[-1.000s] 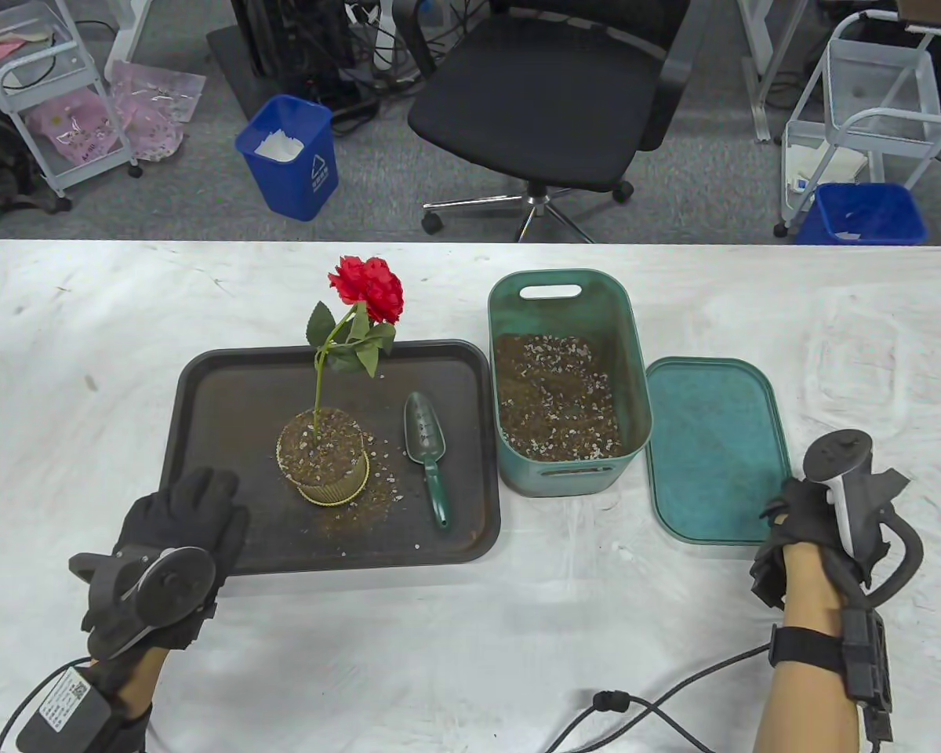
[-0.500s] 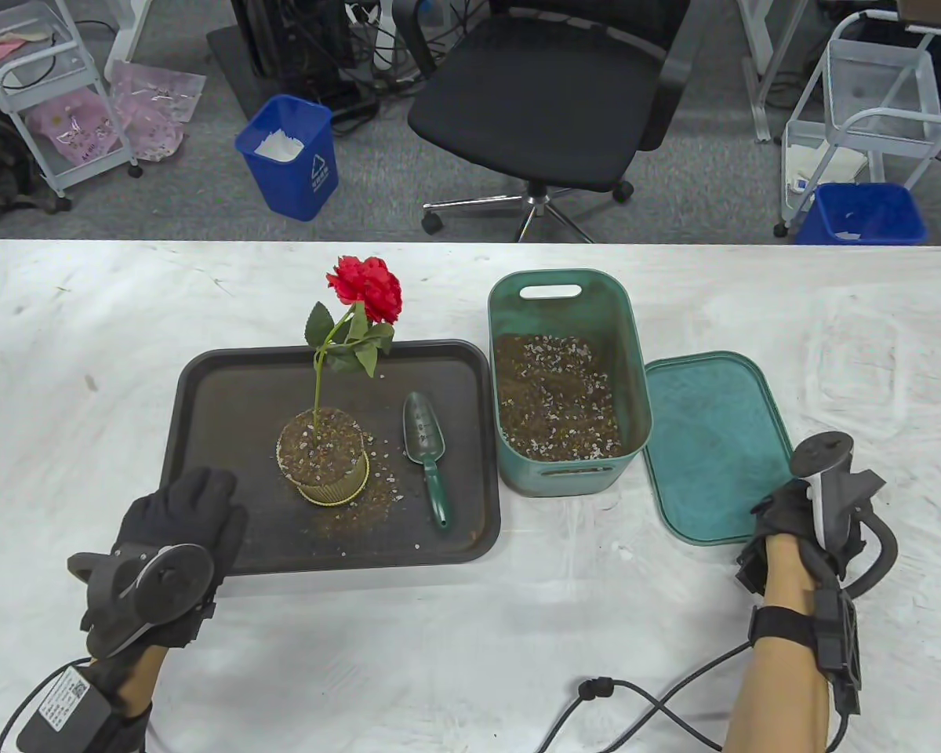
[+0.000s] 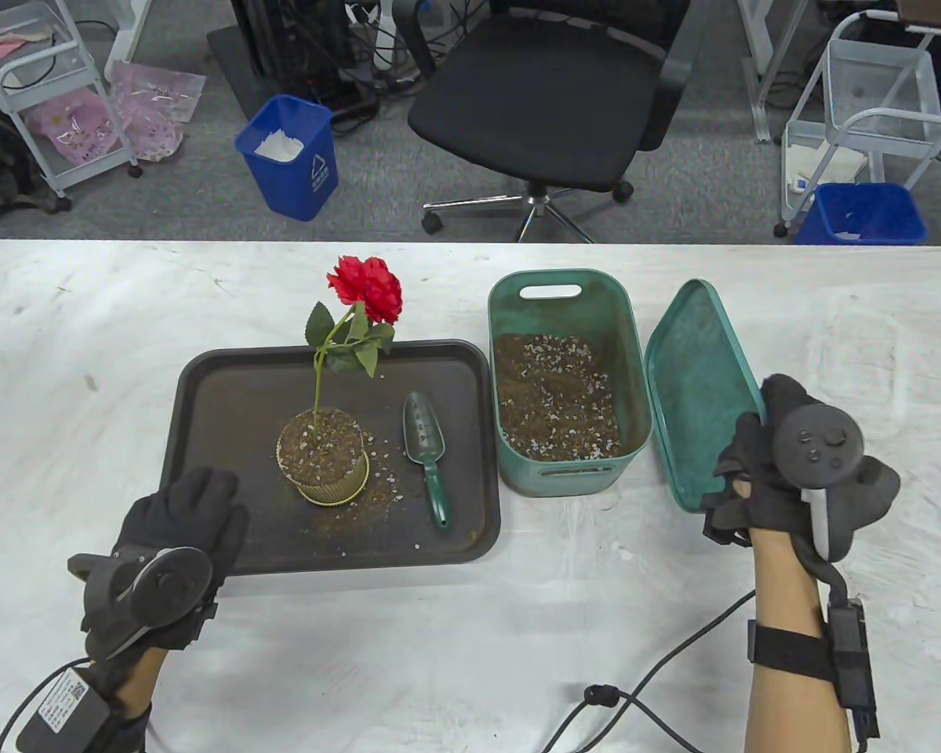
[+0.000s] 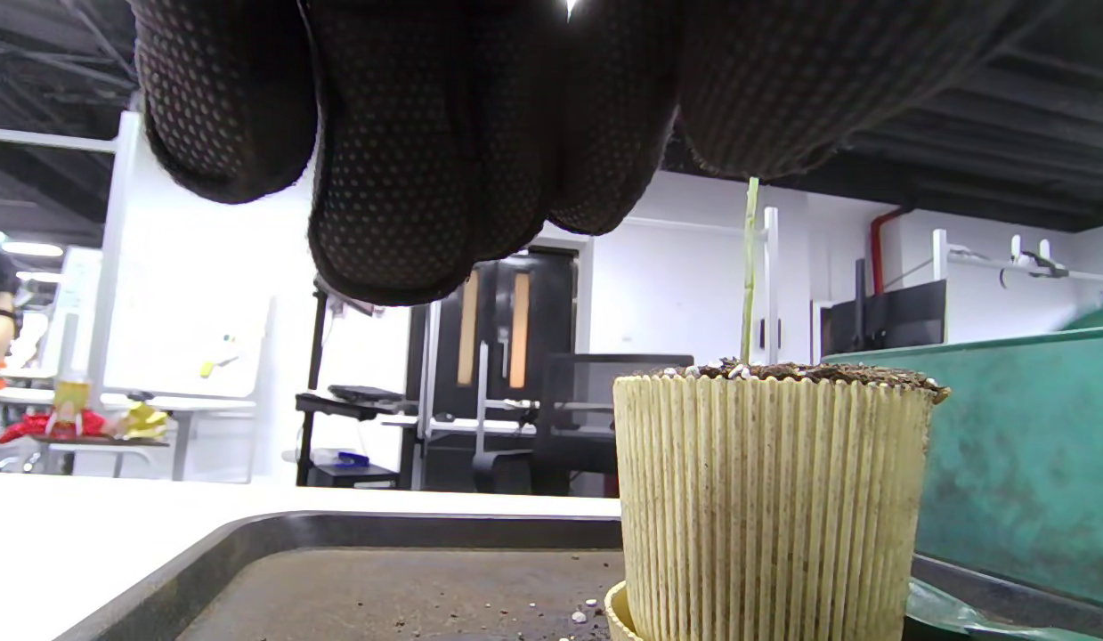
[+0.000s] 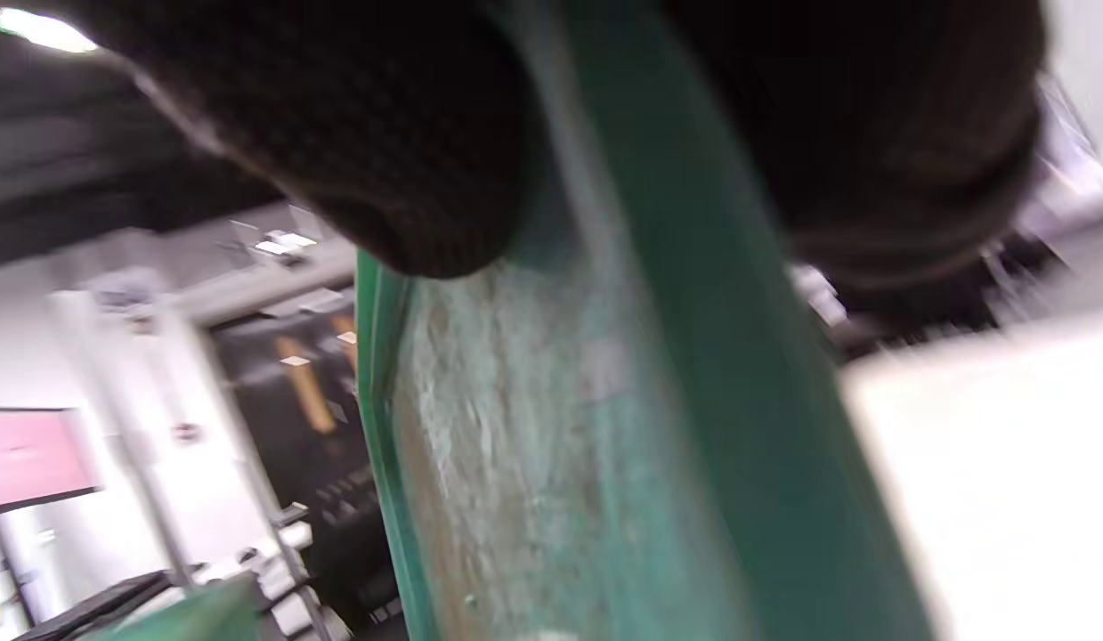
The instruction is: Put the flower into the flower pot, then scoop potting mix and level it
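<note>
Left hand [image 3: 179,524] rests with fingers flat on the near left corner of the black tray [image 3: 227,376], gripping nothing; I'd leave it there to pin the tray.

Right hand [image 3: 761,471] grips the green lid [image 3: 694,376] at its near edge, lid tilted up on edge just right of the soil bin [image 3: 568,314].

Flower [image 3: 367,289] stands upright in the ribbed flower pot [image 3: 323,463] on the tray, left of the bin. Potting mix [image 3: 319,439] is at the rim and looks roughly level. Trowel [image 3: 427,447] lies between pot and bin, untouched.

My read: planting done, step in hand is closing the bin. Line the lid's long edge over the bin rim, lower it flat and clear of the trowel.
</note>
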